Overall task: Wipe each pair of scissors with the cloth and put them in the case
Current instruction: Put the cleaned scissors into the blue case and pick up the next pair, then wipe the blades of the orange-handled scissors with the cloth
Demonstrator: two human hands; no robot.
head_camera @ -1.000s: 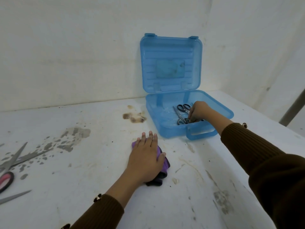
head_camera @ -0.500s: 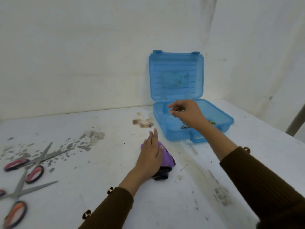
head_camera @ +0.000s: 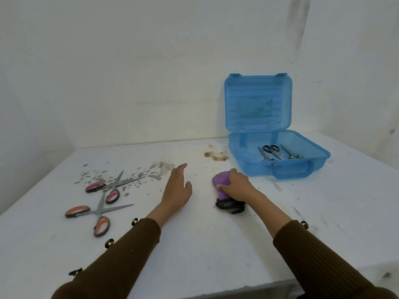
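Right hand (head_camera: 236, 185) grips the bunched purple cloth (head_camera: 220, 180), black at one end

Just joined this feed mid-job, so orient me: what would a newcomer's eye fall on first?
The open blue case at the back right of the table, with small scissors inside. On the left lie two large pairs spread open, the pink scissors and the orange scissors. In the middle the right hand grips the purple cloth, with the left hand open beside it.
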